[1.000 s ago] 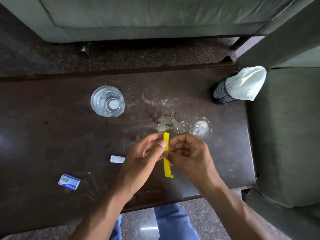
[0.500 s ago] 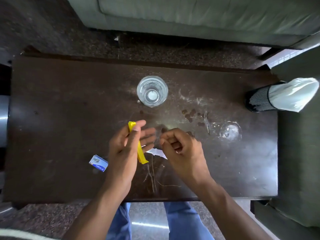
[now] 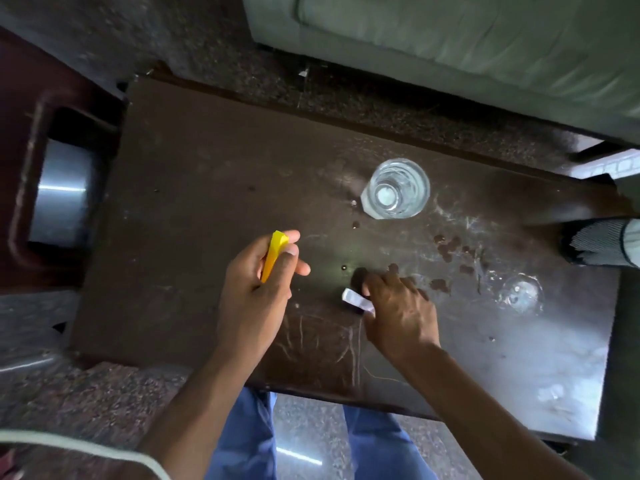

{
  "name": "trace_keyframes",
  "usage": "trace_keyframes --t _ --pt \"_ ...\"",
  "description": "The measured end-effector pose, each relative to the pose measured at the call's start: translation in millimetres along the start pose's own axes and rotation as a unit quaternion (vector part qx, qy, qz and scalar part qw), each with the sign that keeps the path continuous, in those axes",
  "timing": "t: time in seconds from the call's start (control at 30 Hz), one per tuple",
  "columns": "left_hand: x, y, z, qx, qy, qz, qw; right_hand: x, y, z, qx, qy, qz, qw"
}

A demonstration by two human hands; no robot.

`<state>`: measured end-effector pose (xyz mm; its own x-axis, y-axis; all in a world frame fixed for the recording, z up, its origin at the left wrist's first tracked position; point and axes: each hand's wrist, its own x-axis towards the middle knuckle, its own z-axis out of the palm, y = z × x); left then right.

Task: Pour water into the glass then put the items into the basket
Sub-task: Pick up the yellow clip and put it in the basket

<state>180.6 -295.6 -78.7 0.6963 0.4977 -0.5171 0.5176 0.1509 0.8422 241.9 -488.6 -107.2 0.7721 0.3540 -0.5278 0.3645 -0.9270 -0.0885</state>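
A clear glass (image 3: 396, 188) holding water stands upright on the dark wooden table (image 3: 207, 202), towards the far side. My left hand (image 3: 256, 299) is raised over the table's middle and pinches a yellow strip (image 3: 273, 254) between thumb and fingers. My right hand (image 3: 398, 313) is down on the tabletop, fingers closed on a small white piece (image 3: 353, 299) that sticks out to the left. The black mesh basket (image 3: 595, 244) with a white lining lies at the right edge, cut off by the frame.
Water drops and a wet clear round patch (image 3: 519, 294) mark the table's right part. A shiny steel container (image 3: 62, 192) sits in a dark red frame left of the table. A green sofa (image 3: 450, 39) runs along the far side. My knees in blue trousers are below the near edge.
My hands have come apart: the left carried the yellow strip to the left and up, the right dropped onto the white piece. The view swung left, and the blue packet is out of sight.
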Motion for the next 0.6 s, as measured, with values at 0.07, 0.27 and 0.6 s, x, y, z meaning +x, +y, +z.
trace_keyframes --t 0.07,0.27,0.6 --pt "1 -4 -10 0.005 0.004 -0.004 1.0 2 -8 -4 -0.013 0.01 0.007 1.0" --pt "2 -5 -36 -0.014 0.028 -0.004 1.0 12 -31 -23 0.022 0.03 0.024 0.999" --pt "14 3 -102 -0.014 0.072 -0.005 0.997 42 -75 -45 -0.063 -0.102 0.035 0.992"
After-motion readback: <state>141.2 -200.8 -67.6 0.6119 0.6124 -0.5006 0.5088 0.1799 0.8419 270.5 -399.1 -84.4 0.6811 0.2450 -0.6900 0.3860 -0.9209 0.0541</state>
